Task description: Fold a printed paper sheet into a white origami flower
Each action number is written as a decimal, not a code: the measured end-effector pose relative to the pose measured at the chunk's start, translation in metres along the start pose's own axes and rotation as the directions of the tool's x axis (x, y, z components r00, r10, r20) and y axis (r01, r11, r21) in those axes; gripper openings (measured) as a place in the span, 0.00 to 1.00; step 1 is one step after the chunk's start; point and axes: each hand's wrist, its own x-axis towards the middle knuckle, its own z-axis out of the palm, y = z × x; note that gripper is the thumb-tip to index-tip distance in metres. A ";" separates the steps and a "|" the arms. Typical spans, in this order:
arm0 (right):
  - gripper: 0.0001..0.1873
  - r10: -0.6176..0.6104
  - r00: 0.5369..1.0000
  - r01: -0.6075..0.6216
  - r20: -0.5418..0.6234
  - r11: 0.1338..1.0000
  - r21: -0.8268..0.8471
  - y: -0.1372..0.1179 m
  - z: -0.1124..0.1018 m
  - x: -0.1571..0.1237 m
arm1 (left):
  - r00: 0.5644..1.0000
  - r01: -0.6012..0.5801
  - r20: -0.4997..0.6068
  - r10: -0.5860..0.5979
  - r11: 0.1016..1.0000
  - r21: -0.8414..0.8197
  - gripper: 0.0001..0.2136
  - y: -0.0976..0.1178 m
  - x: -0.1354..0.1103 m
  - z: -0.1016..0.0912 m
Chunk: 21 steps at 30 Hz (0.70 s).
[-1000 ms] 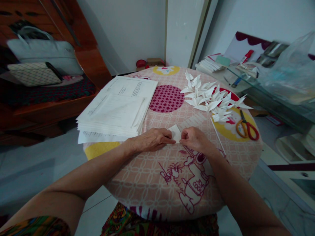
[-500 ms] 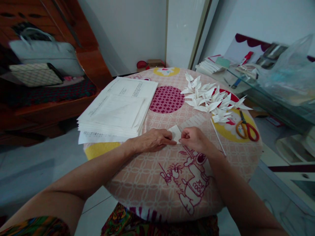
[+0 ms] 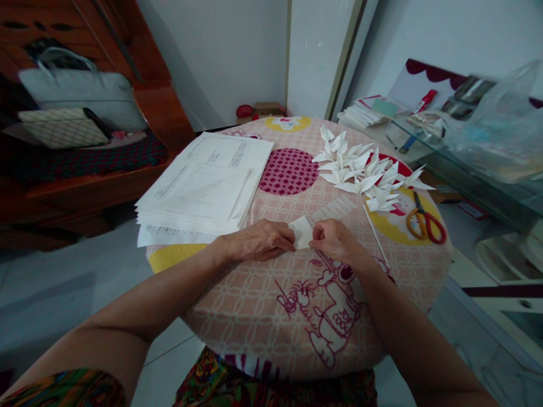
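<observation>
A small folded piece of white paper (image 3: 302,230) lies on the patterned tablecloth (image 3: 254,294), between my two hands. My left hand (image 3: 267,240) is closed at its left edge, with the fingertips pressed together on the paper. Gripping the lower right side in a pinch is my right hand (image 3: 333,240). Beyond my right hand lies a cluster of folded white paper flowers or cranes (image 3: 356,167). To the left rests a thick stack of printed paper sheets (image 3: 203,181).
Scissors (image 3: 425,217) with orange and red handles lie at the table's right. A thin white stick (image 3: 375,234) is beside my right forearm. At the right stands a glass-topped shelf (image 3: 466,175) with a plastic bag (image 3: 496,135). A wooden bench (image 3: 156,113) holding bags is at the left.
My left fingertips have drawn back slightly to the left along the paper's lower edge. My right hand keeps its pinch in nearly the same place.
</observation>
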 end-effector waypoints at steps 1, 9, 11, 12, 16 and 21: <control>0.04 0.000 1.000 0.000 -0.003 1.000 0.001 0.001 0.001 0.000 | 1.000 -0.001 0.001 0.001 0.999 -0.033 0.13 0.000 -0.001 -0.001; 0.04 -0.027 1.000 0.027 -0.004 0.999 0.024 0.005 0.002 0.002 | 0.971 0.141 -0.152 -0.185 0.955 -0.261 0.08 -0.008 -0.007 -0.006; 0.04 -0.028 1.000 0.028 0.002 0.999 0.038 0.004 0.001 0.001 | 0.878 0.322 -0.282 -0.388 0.913 -0.252 0.07 -0.012 -0.005 -0.004; 0.04 -0.025 1.000 0.024 0.006 0.999 0.043 0.004 0.001 0.001 | 0.828 0.401 -0.323 -0.458 0.887 -0.228 0.07 -0.013 -0.003 -0.003; 0.03 -0.008 1.000 0.007 0.015 0.999 0.047 0.003 0.000 0.001 | 0.795 0.553 -0.254 -0.551 0.830 -0.067 0.15 -0.011 0.008 0.005; 0.04 0.001 1.000 -0.002 0.020 0.999 0.045 0.002 -0.001 0.001 | 0.701 0.678 -0.210 -0.681 0.728 -0.100 0.16 0.004 0.018 0.010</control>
